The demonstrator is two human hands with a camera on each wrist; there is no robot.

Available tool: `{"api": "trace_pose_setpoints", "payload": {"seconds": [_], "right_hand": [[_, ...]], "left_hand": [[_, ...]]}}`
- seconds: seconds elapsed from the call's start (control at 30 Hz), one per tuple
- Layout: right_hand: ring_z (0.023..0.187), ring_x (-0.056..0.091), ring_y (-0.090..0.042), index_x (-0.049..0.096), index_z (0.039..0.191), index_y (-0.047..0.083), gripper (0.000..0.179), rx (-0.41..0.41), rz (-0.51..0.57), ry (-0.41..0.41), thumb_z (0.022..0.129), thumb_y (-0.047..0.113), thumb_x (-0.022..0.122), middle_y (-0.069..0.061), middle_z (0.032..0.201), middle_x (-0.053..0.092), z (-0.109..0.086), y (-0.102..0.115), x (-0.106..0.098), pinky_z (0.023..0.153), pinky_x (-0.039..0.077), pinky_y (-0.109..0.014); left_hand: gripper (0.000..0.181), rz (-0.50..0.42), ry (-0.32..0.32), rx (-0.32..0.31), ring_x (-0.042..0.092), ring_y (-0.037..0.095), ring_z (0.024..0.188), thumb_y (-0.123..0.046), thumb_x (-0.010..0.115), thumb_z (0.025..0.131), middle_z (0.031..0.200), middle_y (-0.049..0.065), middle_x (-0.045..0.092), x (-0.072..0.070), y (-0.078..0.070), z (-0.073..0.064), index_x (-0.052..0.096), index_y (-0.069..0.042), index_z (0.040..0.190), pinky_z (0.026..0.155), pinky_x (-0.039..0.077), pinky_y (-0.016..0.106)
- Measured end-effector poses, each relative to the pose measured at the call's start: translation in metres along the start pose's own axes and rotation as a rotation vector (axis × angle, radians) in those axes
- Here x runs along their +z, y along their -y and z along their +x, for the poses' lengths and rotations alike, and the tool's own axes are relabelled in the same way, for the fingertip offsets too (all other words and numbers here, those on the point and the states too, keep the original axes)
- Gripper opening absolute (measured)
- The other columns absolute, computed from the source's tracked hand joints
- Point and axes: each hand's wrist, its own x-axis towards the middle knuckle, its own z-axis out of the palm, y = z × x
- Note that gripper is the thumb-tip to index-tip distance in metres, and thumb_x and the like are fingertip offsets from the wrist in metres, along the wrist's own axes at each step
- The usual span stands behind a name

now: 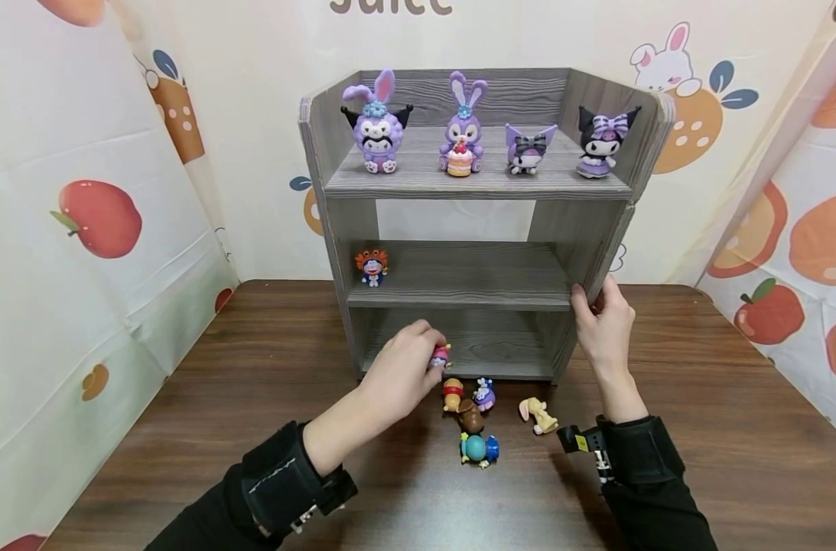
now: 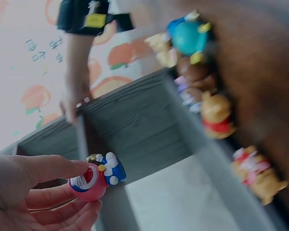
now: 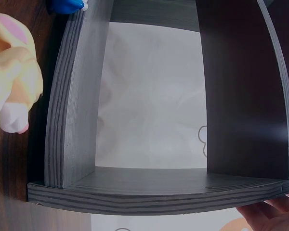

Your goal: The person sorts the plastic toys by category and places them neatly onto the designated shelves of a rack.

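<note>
Between thumb and fingers, my left hand (image 1: 407, 363) pinches a small cartoon figurine (image 2: 94, 183), pinkish-red with a white whiskered face and blue lower body. In the head view it is in front of the grey wooden shelf (image 1: 473, 272), near the bottom compartment. My right hand (image 1: 605, 325) grips the front edge of the shelf's right side panel, around middle-board height. On the table before the shelf lie a yellow bear figurine in red (image 1: 452, 394), a purple figurine (image 1: 485, 396), a brown figurine (image 1: 470, 418), a teal-and-blue figurine (image 1: 476, 448) and a pale yellow long-eared figurine (image 1: 538, 415).
Several purple figurines, among them a rabbit with a cake (image 1: 462, 138), stand on the top board. An orange-maned figurine (image 1: 372, 268) stands at the left of the middle board. A fruit-printed backdrop (image 1: 266, 138) surrounds the brown wooden table (image 1: 720, 383).
</note>
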Motion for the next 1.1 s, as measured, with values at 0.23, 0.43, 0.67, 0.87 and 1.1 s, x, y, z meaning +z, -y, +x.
{"api": "trace_pose_setpoints", "payload": {"seconds": [0.23,0.43,0.67,0.87,1.1], "right_hand": [[0.07,0.049,0.016,0.056,0.1,-0.008,0.021,-0.006,0.021,-0.005,0.083,0.004,0.053,-0.022,0.083,0.063,0.0,-0.001,0.001,0.056,0.037,-0.003],[0.068,0.047,0.017,0.056,0.1,-0.007,0.02,-0.004,0.017,-0.008,0.083,0.003,0.053,-0.022,0.082,0.062,0.0,-0.001,0.001,0.055,0.037,-0.003],[0.067,0.048,0.016,0.056,0.098,-0.008,0.019,0.001,0.011,-0.008,0.083,0.003,0.054,-0.022,0.08,0.062,0.0,-0.001,0.001,0.054,0.036,-0.003],[0.067,0.047,0.016,0.056,0.098,-0.007,0.019,-0.004,0.01,-0.008,0.083,0.004,0.054,-0.021,0.08,0.063,0.0,-0.002,0.001,0.054,0.036,-0.004],[0.065,0.047,0.016,0.057,0.098,-0.005,0.019,-0.017,0.006,-0.013,0.083,0.005,0.054,-0.019,0.078,0.063,0.001,-0.002,0.001,0.053,0.036,-0.004]], "left_hand": [[0.022,-0.02,-0.055,0.012,0.054,0.017,0.084,-0.006,0.066,0.078,0.095,0.008,0.056,-0.024,-0.005,0.026,0.063,0.001,0.099,0.074,0.046,0.028],[0.023,-0.014,-0.095,0.034,0.054,0.017,0.086,-0.006,0.064,0.079,0.098,0.009,0.057,-0.031,-0.001,0.049,0.062,0.001,0.1,0.076,0.045,0.027],[0.024,-0.013,-0.121,-0.009,0.055,0.021,0.089,-0.005,0.063,0.079,0.1,0.012,0.057,-0.03,0.01,0.073,0.062,0.002,0.102,0.077,0.045,0.03],[0.024,-0.016,-0.132,-0.044,0.056,0.022,0.089,-0.002,0.062,0.079,0.1,0.013,0.057,-0.027,0.021,0.085,0.063,0.002,0.102,0.076,0.046,0.031],[0.025,-0.026,-0.139,-0.063,0.056,0.023,0.092,-0.002,0.062,0.079,0.104,0.014,0.056,-0.022,0.03,0.091,0.062,0.002,0.104,0.079,0.045,0.031]]}}
